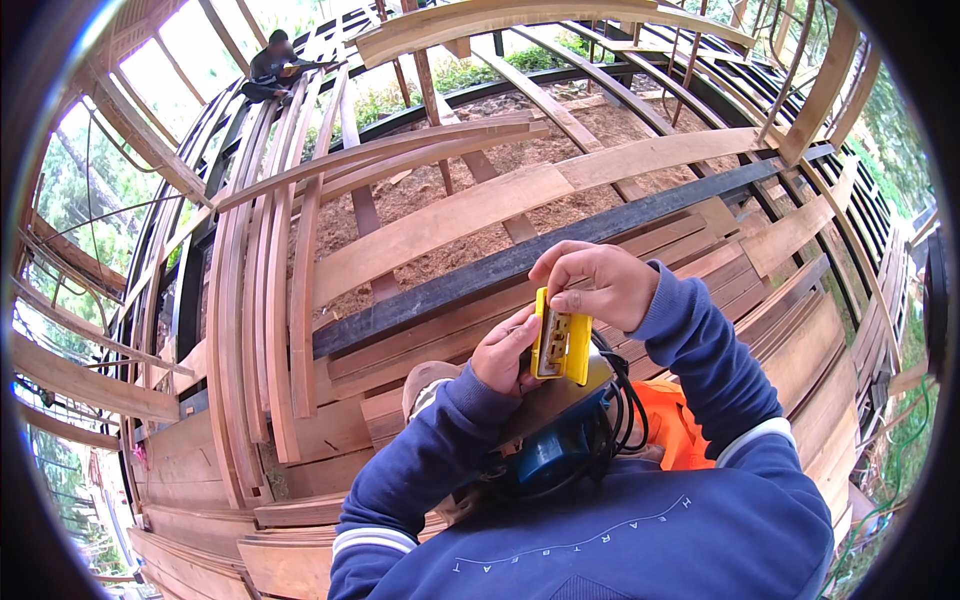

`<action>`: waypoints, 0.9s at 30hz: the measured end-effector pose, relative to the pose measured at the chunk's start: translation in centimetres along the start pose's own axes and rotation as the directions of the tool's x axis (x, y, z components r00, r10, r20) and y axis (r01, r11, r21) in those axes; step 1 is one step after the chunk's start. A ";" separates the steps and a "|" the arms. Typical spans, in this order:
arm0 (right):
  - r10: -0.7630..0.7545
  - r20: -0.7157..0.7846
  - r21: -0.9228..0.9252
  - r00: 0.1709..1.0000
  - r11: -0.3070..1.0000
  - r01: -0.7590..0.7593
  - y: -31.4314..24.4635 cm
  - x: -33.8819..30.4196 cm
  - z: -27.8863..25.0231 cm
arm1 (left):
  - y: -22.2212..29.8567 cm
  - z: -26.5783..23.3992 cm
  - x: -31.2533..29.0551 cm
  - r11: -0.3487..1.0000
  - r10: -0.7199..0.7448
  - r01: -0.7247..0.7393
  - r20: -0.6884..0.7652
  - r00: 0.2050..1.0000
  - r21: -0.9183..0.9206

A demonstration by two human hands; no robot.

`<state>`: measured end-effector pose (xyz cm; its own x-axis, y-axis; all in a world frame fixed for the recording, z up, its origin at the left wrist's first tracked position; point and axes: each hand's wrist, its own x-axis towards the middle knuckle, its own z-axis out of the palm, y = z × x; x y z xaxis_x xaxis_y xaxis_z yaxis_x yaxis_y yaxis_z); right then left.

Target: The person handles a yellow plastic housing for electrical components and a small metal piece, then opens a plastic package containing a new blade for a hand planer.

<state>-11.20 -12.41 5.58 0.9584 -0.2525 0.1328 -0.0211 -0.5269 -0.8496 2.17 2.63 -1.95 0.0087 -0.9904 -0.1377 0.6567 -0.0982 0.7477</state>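
In front of my body I hold a small yellow case. Its inside is pale, with several dark slots or pieces that are too small to make out. My left hand is closed round its left side. My right hand is closed at the upper end, thumb and forefinger pinched against the rim; whether they also hold a small piece is hidden. Just below, at my lap, rests a blue power tool with a metal plate and a coiled black cable, partly covered by my left arm and the case.
Wooden planks lie under and around me. A dark beam crosses ahead, with open joists above bare soil beyond. Something bright orange lies by my right side. Another person sits on the frame at far left.
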 end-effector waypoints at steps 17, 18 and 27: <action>0.039 -0.467 -0.123 0.883 0.986 -0.109 -1.9 -3.4 5.1 | 0.2 0.9 0.8 0.952 0.258 -0.273 -0.115 0.959 -0.137; 0.011 -0.485 -0.208 0.874 0.970 -0.127 -2.0 -3.4 5.5 | 0.1 0.7 0.8 0.951 0.254 -0.264 -0.081 0.964 -0.162; -0.301 -0.546 -0.522 0.782 0.852 -0.037 -1.2 -2.3 4.7 | -0.4 -0.8 0.7 0.975 0.210 -0.213 -0.055 0.976 -0.060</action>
<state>-12.01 -7.40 3.85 0.6006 -0.4818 0.6381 -0.2017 -0.8636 -0.4621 2.50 2.00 -2.83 0.1879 -0.9821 -0.0128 0.6839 0.1215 0.7194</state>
